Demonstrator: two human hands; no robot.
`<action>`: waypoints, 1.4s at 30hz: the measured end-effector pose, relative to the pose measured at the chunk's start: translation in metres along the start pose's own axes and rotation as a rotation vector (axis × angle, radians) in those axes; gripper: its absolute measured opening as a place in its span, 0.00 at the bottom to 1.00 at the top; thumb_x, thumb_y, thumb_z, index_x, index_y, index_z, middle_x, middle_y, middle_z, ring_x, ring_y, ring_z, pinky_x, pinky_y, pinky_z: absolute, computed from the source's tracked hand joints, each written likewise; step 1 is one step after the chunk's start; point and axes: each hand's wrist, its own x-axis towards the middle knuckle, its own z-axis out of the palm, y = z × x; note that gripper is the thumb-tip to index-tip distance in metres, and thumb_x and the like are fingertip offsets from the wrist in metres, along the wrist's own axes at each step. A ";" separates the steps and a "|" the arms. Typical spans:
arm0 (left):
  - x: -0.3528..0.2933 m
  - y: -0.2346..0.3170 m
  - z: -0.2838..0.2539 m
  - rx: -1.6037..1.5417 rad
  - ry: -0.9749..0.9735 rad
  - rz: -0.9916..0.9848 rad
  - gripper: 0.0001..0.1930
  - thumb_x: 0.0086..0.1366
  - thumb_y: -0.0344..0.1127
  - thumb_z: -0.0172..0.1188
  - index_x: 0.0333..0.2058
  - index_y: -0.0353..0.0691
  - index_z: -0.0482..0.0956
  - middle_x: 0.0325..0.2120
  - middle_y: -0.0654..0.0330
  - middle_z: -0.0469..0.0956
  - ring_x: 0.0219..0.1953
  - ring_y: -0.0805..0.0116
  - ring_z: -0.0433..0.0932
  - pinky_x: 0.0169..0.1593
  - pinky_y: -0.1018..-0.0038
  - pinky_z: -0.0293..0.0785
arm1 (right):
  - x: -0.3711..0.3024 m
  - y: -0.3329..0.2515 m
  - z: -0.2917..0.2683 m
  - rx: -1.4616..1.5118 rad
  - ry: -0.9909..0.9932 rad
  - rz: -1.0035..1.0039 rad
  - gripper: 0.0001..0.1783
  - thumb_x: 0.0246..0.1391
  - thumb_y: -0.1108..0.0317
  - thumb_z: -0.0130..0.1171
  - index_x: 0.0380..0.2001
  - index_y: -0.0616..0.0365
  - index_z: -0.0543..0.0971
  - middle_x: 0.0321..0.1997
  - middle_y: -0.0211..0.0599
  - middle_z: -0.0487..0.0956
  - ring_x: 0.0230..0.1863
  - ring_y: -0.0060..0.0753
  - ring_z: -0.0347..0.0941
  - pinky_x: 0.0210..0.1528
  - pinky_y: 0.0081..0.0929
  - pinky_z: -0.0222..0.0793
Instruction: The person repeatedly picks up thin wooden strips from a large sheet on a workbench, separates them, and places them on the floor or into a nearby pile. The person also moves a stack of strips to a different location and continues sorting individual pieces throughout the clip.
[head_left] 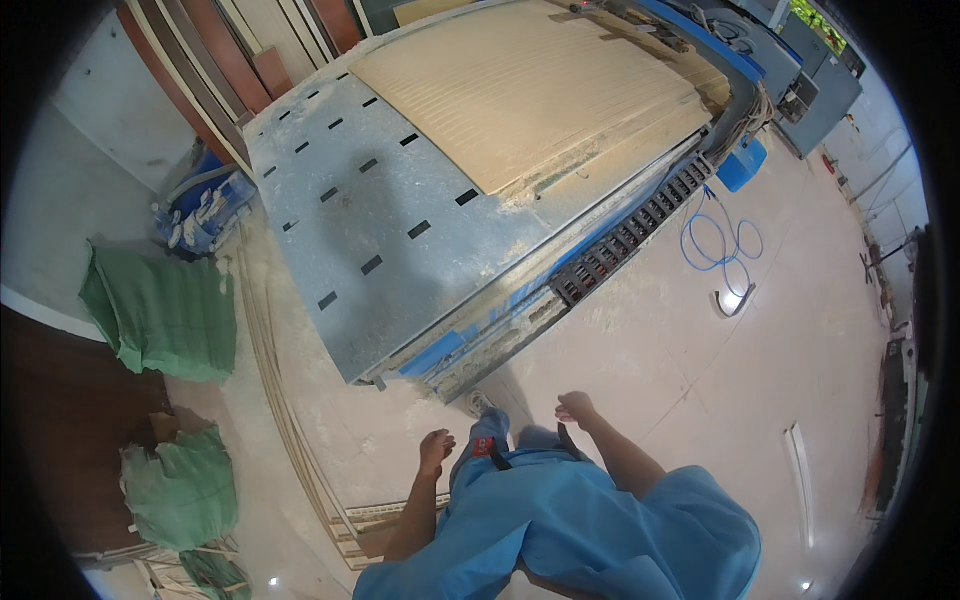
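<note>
My left hand (437,449) hangs beside my left thigh, its fingers curled in and nothing visible in them. On the other side, my right hand (575,408) is held out in front of my hip, loosely closed, with no object showing. Both hands are apart from the large machine table (345,235) ahead of me. Its near part is a grey metal plate with rows of black slots. Farther back on it lies a big tan board (530,85) with fine parallel grooves and dust over it.
A black cable chain (635,235) runs along the table's right side. A blue hose (705,245) lies coiled on the floor. Green sacks (165,310) and long thin strips (270,360) are at left. Tall panels (225,60) lean behind. A white strip (800,480) lies at right.
</note>
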 end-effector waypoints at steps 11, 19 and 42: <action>0.058 0.109 -0.088 -0.019 0.132 -0.019 0.14 0.68 0.42 0.55 0.43 0.37 0.75 0.30 0.59 0.80 0.29 0.72 0.79 0.31 0.80 0.72 | 0.012 -0.179 0.110 -0.226 -0.021 -0.449 0.16 0.56 0.60 0.59 0.34 0.64 0.81 0.27 0.39 0.82 0.28 0.30 0.80 0.30 0.28 0.76; 0.061 0.121 -0.066 0.011 0.138 -0.055 0.17 0.70 0.45 0.56 0.42 0.34 0.78 0.29 0.55 0.82 0.28 0.68 0.81 0.28 0.77 0.73 | 0.043 -0.170 0.106 -0.433 -0.047 -0.323 0.17 0.58 0.60 0.58 0.41 0.62 0.82 0.30 0.39 0.83 0.28 0.30 0.81 0.30 0.29 0.78; -0.140 0.584 0.110 0.194 -0.296 1.406 0.24 0.67 0.48 0.52 0.51 0.33 0.74 0.51 0.45 0.74 0.57 0.51 0.70 0.64 0.50 0.61 | 0.112 -0.175 0.045 -0.104 0.056 -0.100 0.16 0.59 0.60 0.56 0.43 0.61 0.80 0.29 0.38 0.82 0.24 0.29 0.80 0.26 0.28 0.78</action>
